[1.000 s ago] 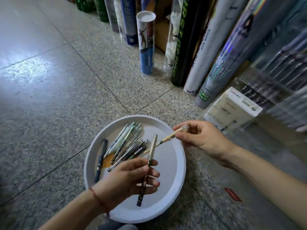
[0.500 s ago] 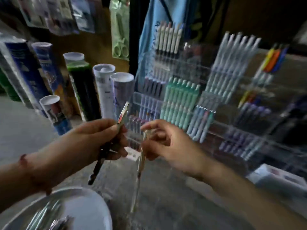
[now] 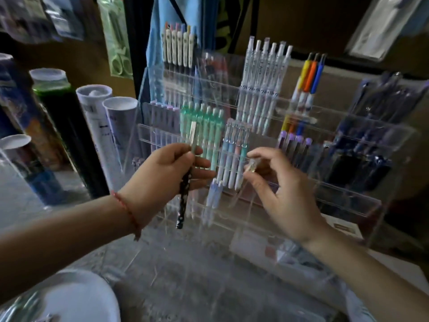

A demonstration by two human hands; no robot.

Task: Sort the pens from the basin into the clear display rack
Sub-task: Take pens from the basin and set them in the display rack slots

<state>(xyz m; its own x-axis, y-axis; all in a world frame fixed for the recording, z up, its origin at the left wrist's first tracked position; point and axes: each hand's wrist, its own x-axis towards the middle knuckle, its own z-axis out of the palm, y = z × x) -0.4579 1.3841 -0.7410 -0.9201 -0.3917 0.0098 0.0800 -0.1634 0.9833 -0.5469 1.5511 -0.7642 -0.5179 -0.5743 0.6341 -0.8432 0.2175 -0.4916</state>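
1. Two hands work in front of the clear display rack (image 3: 348, 197); tall tubes (image 3: 120, 135) stand to its left, and the basin (image 3: 79, 296) sits lower left.
2. Left hand (image 3: 162, 175) grips a dark patterned pen (image 3: 183, 205) upright, partly covering the racked mint pens (image 3: 210, 129).
3. Right hand (image 3: 283, 194) pinches a pale pen (image 3: 251, 164), mostly hidden.
4. A second ago both hands were over the basin; now they are raised to the rack.

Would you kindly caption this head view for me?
Left hand holds a dark patterned pen; right hand pinches a pale pen before the rack.
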